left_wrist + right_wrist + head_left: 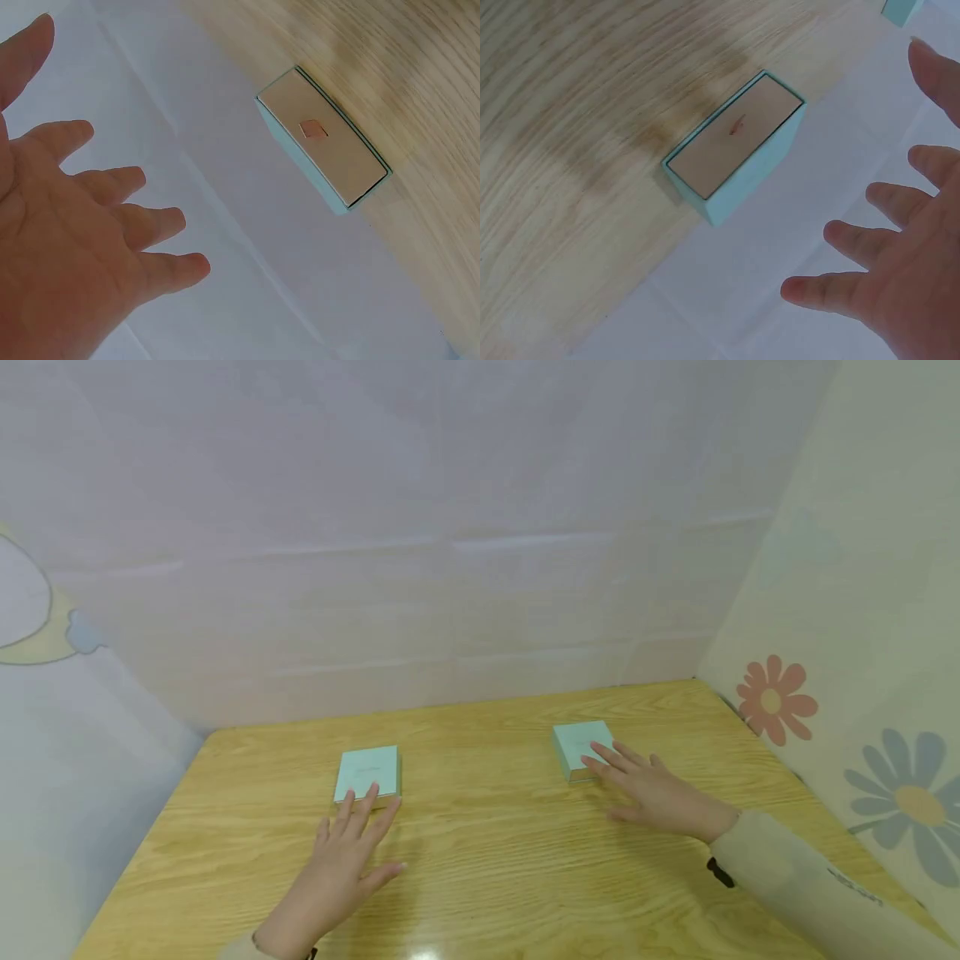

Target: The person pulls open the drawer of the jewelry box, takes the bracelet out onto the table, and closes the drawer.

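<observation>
One flat mint-green cardboard box [367,767] lies just beyond the left hand [337,868], a matching mint-green cardboard box [574,742] just beyond the right hand [652,793]. Both seem light, stiff, slick and dentable; opposite side walls should suit gripping. Above the wood-grain tabletop [480,843], both hands' fingers spread apart, holding nothing.

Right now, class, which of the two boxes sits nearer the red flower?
The mint box near the right hand; the other box, near the left hand, sits farther from that red flower.
</observation>
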`<state>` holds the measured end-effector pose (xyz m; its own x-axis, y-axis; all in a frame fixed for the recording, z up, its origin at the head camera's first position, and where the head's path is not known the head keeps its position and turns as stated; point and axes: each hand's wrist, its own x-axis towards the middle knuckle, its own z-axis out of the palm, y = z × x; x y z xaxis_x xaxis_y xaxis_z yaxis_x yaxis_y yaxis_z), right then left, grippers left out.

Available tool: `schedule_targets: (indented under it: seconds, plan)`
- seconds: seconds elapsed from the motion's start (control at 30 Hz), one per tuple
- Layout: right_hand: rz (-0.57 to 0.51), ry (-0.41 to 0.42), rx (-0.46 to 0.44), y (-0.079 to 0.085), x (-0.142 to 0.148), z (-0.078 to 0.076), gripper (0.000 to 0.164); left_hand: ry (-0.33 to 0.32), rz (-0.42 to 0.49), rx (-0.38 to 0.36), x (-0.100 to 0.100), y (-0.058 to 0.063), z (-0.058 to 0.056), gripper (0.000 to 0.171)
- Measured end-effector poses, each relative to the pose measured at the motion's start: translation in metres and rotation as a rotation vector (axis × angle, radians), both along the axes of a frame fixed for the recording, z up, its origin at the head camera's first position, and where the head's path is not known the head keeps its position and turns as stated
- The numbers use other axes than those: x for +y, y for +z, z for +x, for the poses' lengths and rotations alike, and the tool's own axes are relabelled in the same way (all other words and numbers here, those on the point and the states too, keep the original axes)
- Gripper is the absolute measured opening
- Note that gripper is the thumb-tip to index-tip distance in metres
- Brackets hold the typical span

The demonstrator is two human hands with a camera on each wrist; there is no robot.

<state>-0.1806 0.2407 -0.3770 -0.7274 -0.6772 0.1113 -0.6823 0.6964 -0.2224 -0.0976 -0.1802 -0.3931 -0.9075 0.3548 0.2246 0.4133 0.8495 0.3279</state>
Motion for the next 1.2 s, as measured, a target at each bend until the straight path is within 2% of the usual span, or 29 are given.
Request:
schedule_targets:
  seconds: [0.17, 0.37, 0.67, 0.97, 1.2]
  plan:
    - [-0.025, -0.04, -0.051, -0.007, 0.004, -0.006, 0.07, -0.007, 0.012, -0.02, 0.004, -0.002, 0.0, 0.072]
    - [-0.054, -0.054, -0.031, -0.015, 0.005, -0.013, 0.066, -0.014, 0.031, -0.028, 0.006, -0.004, 0.001, 0.073]
    - [-0.127, -0.106, -0.061, -0.022, 0.006, -0.018, 0.059, -0.016, 0.066, -0.085, 0.009, -0.007, 0.003, 0.071]
    - [-0.243, -0.259, -0.195, -0.029, 0.004, -0.027, 0.058, -0.022, 0.08, -0.086, 0.011, -0.009, 0.004, 0.072]
    - [-0.338, -0.358, -0.205, -0.038, 0.005, -0.038, 0.052, -0.026, 0.095, -0.088, 0.011, -0.011, 0.004, 0.073]
